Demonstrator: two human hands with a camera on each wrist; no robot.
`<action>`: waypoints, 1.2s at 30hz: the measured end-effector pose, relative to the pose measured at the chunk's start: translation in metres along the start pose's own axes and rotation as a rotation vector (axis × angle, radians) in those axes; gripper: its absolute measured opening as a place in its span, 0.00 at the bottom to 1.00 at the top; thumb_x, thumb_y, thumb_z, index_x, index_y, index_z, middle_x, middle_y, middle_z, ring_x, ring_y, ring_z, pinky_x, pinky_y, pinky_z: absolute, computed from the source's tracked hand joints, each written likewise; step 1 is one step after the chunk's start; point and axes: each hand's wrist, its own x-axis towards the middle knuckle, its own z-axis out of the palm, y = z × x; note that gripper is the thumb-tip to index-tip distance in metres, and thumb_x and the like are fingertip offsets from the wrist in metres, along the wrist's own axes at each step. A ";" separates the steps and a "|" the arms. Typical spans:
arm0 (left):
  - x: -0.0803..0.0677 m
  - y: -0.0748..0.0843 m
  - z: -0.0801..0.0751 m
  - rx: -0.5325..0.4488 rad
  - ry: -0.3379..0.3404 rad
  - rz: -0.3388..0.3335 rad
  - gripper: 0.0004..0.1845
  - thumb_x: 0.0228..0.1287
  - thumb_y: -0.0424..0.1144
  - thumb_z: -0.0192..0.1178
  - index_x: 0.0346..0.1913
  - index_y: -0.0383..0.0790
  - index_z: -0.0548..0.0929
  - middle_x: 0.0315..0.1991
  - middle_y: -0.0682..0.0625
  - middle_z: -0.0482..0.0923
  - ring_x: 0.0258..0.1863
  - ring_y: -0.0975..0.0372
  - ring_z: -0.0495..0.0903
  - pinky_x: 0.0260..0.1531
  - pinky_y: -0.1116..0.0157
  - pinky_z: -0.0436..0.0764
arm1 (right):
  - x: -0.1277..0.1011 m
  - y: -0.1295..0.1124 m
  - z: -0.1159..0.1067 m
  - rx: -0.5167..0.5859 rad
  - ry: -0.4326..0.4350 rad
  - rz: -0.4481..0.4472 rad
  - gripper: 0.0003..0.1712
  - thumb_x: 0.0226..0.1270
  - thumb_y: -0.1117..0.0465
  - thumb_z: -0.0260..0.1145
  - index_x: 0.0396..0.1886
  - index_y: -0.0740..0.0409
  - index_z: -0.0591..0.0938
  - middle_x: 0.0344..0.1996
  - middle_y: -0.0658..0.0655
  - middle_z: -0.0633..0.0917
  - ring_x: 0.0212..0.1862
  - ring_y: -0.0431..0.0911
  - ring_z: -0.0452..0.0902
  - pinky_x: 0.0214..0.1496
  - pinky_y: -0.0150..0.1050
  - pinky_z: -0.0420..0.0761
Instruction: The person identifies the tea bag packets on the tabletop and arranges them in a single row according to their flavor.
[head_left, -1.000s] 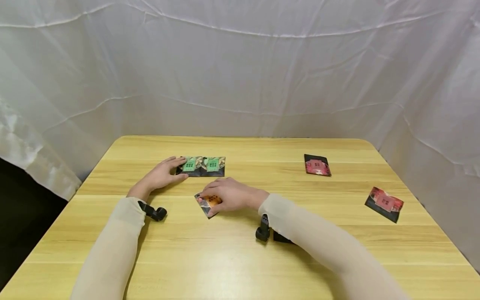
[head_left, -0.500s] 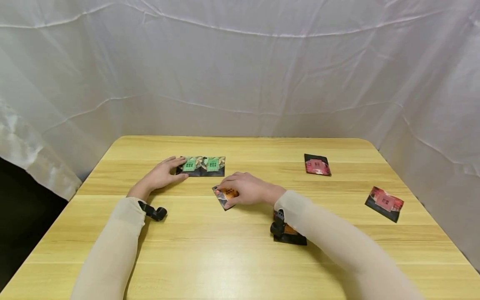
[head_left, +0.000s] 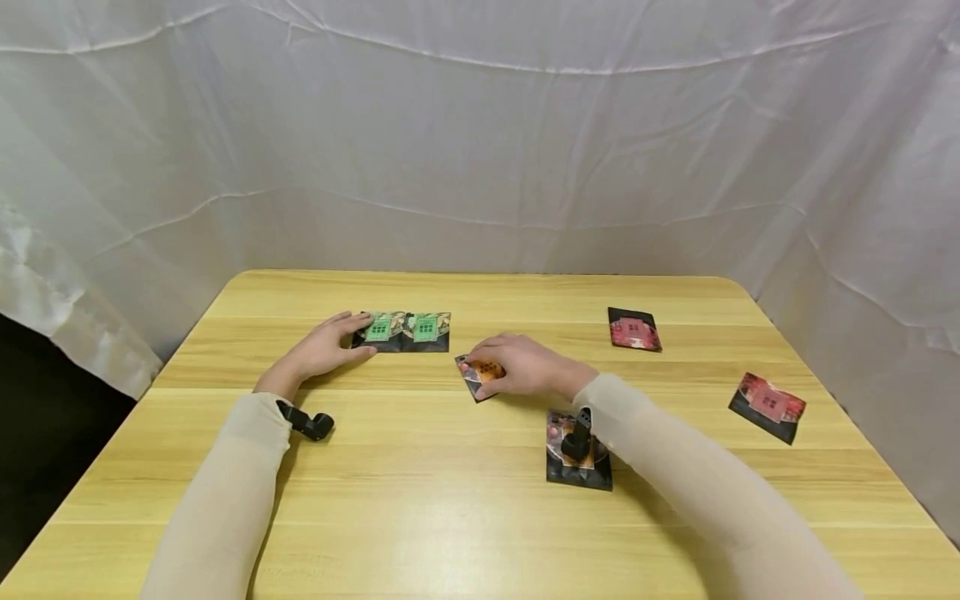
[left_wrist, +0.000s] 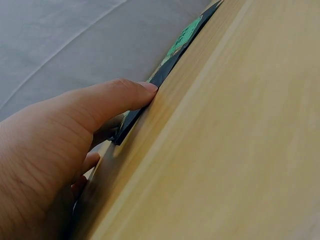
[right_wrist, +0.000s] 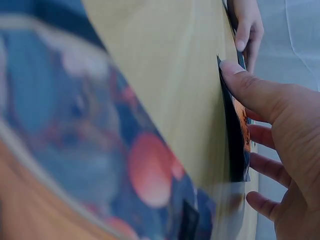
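My left hand (head_left: 321,351) lies flat on the wooden table (head_left: 450,517), its straight fingertips (left_wrist: 142,92) touching the left edge of a pair of joined green packets (head_left: 406,332) (left_wrist: 186,39). My right hand (head_left: 525,367) (right_wrist: 287,130) arches over an orange packet (head_left: 478,379) (right_wrist: 242,125) lying on the table just right of the green pair. The thumb sits at the packet's near edge and the fingers on its face and far edge, pinching it. A second orange packet (head_left: 577,467) lies under my right wrist and fills the near part of the right wrist view, blurred (right_wrist: 115,160).
Two red packets lie on the right side, one far (head_left: 634,330) and one near the right edge (head_left: 768,407). White cloth (head_left: 480,150) hangs behind and beside the table. Black wrist cameras (head_left: 309,424) (head_left: 578,437) sit under each forearm.
My right hand has slid the orange packet right and away, toward the green pair, uncovering the second orange packet under the wrist. My left hand has stayed put.
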 end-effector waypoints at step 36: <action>0.001 -0.002 0.000 -0.004 0.001 -0.002 0.41 0.67 0.61 0.57 0.76 0.44 0.60 0.75 0.42 0.55 0.75 0.44 0.44 0.69 0.38 0.46 | 0.042 0.033 0.003 -0.003 0.127 0.268 0.40 0.67 0.32 0.57 0.72 0.48 0.69 0.67 0.55 0.70 0.67 0.54 0.63 0.69 0.51 0.65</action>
